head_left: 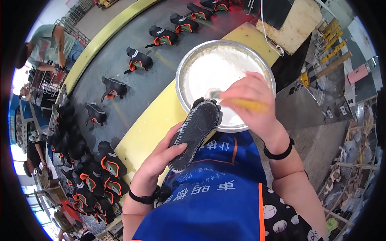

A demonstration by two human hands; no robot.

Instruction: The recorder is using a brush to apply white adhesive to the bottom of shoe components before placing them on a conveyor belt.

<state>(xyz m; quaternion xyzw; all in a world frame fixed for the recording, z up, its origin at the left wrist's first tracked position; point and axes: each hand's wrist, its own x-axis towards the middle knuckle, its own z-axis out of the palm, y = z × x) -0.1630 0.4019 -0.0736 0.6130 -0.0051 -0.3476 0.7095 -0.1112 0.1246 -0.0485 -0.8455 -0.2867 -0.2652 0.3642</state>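
My left hand [164, 149] grips a black shoe upper [198, 126], turned so its underside with pale edge stitching faces up. The thumb lies across the sole area and the other fingers are underneath. In my right hand [254, 102] is a brush [247, 105] with a yellow handle, its pale bristles touching or just over the far end of the upper. Both are at the near left rim of a round metal bowl [179, 90], which holds a thick white substance [213, 68]. My blue apron [201, 209] spreads below.
Several black shoe uppers with orange trim [136, 60] stand in a row on a dark conveyor belt [136, 94] with yellow edges. More uppers [90, 180] are heaped at the left. Yellow-handled tools [327, 38] lie far right. Another person [52, 46] is at the far left.
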